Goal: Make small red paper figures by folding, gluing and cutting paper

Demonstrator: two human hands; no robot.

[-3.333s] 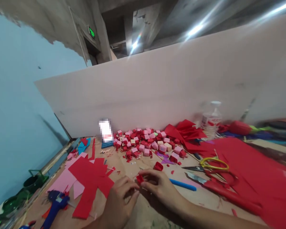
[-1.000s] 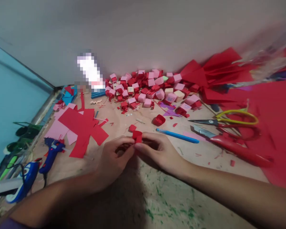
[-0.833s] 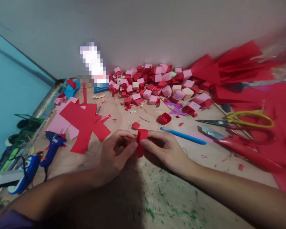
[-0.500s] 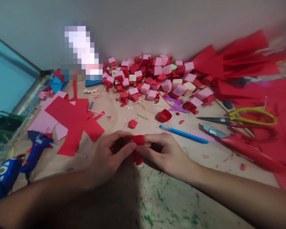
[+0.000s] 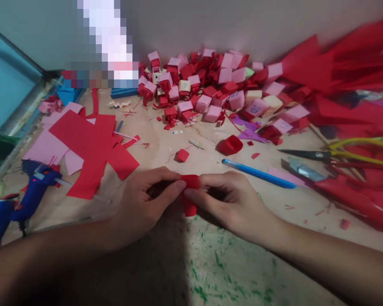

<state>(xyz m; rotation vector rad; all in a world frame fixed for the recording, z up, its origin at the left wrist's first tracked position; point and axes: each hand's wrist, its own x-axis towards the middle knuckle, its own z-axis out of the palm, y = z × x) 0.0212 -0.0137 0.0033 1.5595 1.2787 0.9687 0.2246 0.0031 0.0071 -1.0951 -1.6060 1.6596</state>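
Close in front of me, left hand (image 5: 151,195) and right hand (image 5: 234,206) both pinch a red strip (image 5: 190,207), one end free below. I judge it light, bendy, easily creased; best held by its edges. Just beyond, a small red piece (image 5: 182,155); rightward, blue pen (image 5: 258,173); farther, heaped pink-and-red boxes (image 5: 204,103).

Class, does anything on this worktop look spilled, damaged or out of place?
Green streaks mar the tan worktop, nearer the camera than the held red piece. Their colour contrasts oddly there, perhaps spilled paint.

grey panel (image 5: 210,25), blue wall (image 5: 4,72), tan tabletop (image 5: 156,144)
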